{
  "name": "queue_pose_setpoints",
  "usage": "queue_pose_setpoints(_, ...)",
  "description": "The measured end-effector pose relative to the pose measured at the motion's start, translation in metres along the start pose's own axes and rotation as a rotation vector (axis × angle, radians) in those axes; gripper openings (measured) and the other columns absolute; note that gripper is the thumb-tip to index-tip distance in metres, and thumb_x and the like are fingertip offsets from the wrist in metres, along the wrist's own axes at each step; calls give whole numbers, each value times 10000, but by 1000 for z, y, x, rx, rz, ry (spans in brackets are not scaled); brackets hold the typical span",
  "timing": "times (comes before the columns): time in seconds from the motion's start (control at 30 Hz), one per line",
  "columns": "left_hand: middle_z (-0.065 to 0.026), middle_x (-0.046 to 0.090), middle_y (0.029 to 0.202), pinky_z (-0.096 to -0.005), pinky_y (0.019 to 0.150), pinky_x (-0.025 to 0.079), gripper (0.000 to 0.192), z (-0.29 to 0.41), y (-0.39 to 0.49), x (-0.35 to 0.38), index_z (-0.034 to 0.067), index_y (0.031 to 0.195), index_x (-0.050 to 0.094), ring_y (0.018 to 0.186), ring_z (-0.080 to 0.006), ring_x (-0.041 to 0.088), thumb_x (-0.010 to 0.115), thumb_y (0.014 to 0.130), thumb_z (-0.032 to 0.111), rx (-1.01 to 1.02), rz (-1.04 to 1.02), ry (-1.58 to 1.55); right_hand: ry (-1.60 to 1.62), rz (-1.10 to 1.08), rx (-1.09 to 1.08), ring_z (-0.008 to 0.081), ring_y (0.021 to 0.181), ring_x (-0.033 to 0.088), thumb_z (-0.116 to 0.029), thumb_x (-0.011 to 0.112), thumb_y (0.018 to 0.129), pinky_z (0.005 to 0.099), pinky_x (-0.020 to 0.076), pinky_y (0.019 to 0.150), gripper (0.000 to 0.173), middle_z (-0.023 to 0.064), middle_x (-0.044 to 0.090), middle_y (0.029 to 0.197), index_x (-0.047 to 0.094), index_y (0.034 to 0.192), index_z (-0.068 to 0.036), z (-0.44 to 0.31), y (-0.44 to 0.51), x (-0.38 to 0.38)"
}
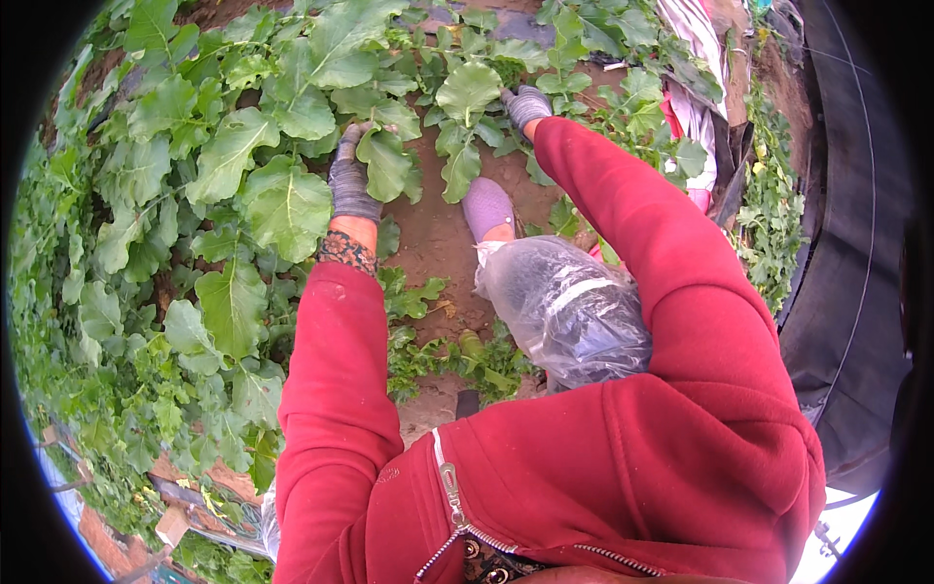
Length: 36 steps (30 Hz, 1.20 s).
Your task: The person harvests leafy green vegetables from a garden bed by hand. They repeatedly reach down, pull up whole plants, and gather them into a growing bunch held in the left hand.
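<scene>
My left hand (352,177), in a grey knit glove with bare-looking fingertips, reaches in among broad, lobed green leaves. A drooping leaf (385,165) covers part of its fingers, so any grip there is hidden. Across a narrow strip of soil, my right hand (527,108) wears a similar grey striped glove. Its fingers point towards the plants, close to a rounded upright leaf (469,89). Whether they pinch a stem is not visible. Between and below the two hands stands my foot in a purple shoe (487,206).
Dense leafy plants (146,175) fill the left side. Brown soil (430,233) runs down the middle, with small leafy growth (481,358) nearer me. Clear plastic (569,306) wraps my leg. Pale cloth (704,139) and black sheeting (839,241) lie on the right.
</scene>
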<state>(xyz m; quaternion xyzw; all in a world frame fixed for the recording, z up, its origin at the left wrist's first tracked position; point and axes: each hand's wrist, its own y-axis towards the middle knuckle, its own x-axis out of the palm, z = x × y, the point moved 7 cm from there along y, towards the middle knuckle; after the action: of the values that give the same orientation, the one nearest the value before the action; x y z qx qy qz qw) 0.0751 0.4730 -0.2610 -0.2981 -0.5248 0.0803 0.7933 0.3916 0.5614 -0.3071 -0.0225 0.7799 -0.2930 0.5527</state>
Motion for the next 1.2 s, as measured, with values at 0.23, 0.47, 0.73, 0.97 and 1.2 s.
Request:
queue_pose_setpoints(0.23,-198,637,960,-410,813,518,265,7,9,-6,32,971,607,899,-318,607,530,928,282,-17,-59,25,14,76,-186,391,1041,589,-411,457,923,453,445,920,468,224,635,1101,630,1114,-20,-10,6,5)
queue_pose_setpoints(0.47,-218,651,936,-400,807,517,250,17,15,-8,-8,960,590,880,-324,625,559,914,236,47,-152,0,-318,-146,-249,313,1032,628,-238,539,872,421,499,862,352,167,637,1145,607,1191,-107,-14,8,-12)
queue_pose_setpoints(0.73,-107,663,959,-292,757,532,178,28,0,-7,29,1056,632,787,-189,635,591,887,63,155,-15,480,-146,-29,-434,359,989,638,-310,516,908,427,488,879,398,212,649,1092,554,1217,-63,-73,-59,-60)
queue_pose_setpoints(0.97,-125,630,1114,-325,886,465,628,18,-35,47,-11,1221,552,996,-190,585,731,801,421,202,-130,1454,659,-239,-571,248,831,617,-296,590,902,376,502,786,383,169,640,929,565,1125,14,-174,-150,-34)
queue_pose_setpoints(1.2,-100,698,877,-313,781,463,509,33,-31,29,-12,994,677,782,-163,605,702,803,459,198,179,1470,128,28,-961,347,903,606,-327,536,924,427,482,823,354,208,613,951,605,1065,-10,-190,-134,-36)
